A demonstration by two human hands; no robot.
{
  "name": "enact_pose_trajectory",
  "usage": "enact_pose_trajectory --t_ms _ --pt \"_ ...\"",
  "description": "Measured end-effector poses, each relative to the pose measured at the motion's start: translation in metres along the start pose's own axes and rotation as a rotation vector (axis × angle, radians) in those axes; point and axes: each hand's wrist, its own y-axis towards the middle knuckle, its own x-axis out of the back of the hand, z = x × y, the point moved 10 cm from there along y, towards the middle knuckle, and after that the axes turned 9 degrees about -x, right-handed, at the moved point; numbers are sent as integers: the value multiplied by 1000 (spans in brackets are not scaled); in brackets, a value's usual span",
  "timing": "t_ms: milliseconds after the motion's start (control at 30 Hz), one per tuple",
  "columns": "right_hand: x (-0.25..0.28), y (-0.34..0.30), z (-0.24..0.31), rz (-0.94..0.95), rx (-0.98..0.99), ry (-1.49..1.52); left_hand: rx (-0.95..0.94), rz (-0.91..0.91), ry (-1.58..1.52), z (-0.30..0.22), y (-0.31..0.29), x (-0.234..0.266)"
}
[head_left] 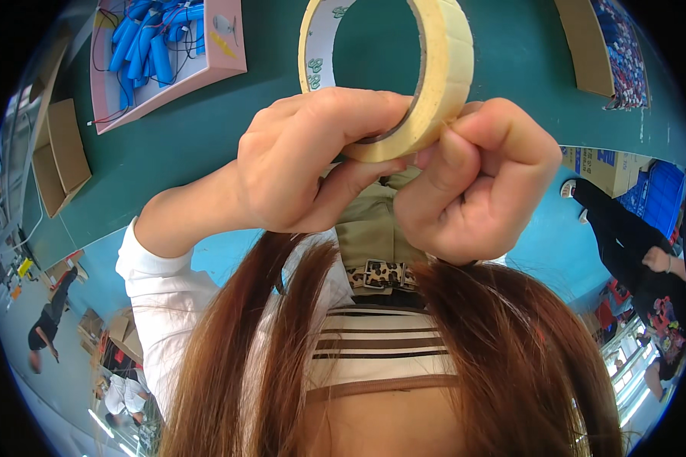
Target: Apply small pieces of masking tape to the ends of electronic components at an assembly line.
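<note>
A roll of pale yellow masking tape [450, 57] is held up over the green table. My left hand [312, 156] grips its lower side, with fingers through the ring and the thumb beneath. Against the outer face of the roll, my right hand [484, 175] is closed, thumb and forefinger pinched together at the tape's surface. Whether a loose tape end lies in that pinch is too small to make out. The remaining right fingers are curled into the palm.
At the far left of the green table [274, 46] stands a pink box [221, 46] of blue cylindrical cells [160, 61] with wires. An open cardboard box [61, 152] is at the left edge, another box [587, 46] with small coloured parts at far right. People [625, 236] are at both sides.
</note>
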Motion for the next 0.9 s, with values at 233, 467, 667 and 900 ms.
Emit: enact_pose_trajectory --t_ms 233,467,667,900 --pt "2 -1 1 -24 26 0 11 35 -42 -1 3 -3" --pt "1 -1 0 -30 74 32 28 89 -79 2 3 -4" --pt "1 1 0 -7 53 60 103 95 -174 7 4 -6" --pt "1 3 -7 15 -18 206 132 90 -217 9 1 -6"
